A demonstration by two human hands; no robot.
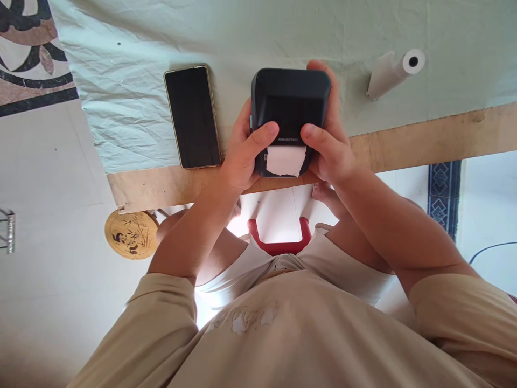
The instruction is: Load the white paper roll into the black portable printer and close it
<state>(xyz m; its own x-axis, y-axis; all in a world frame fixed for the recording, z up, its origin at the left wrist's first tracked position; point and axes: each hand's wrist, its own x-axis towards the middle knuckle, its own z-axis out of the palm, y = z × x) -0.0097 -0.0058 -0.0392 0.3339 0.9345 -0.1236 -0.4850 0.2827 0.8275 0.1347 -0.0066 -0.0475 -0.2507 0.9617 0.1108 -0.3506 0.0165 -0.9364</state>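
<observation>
Between my two hands is a dark handheld label printer (291,105), held over the table's front edge. A torn-edged piece of white paper (286,160) sticks out of its near end. My left hand (246,151) is closed around the printer's left side, its thumb lying on the top face. On the opposite side my right hand (331,137) grips it the same way, with the thumb near the printed lettering. Most of the other fingers are hidden beneath or behind the printer.
A smartphone (193,116) with a dark screen lies left of the printer. To the right stands a tilted white paper roll (393,73), partly unwound. A pale green cloth (242,32) covers the table, leaving its wooden edge (404,137) bare. A round stool (131,234) with a panda picture sits below left.
</observation>
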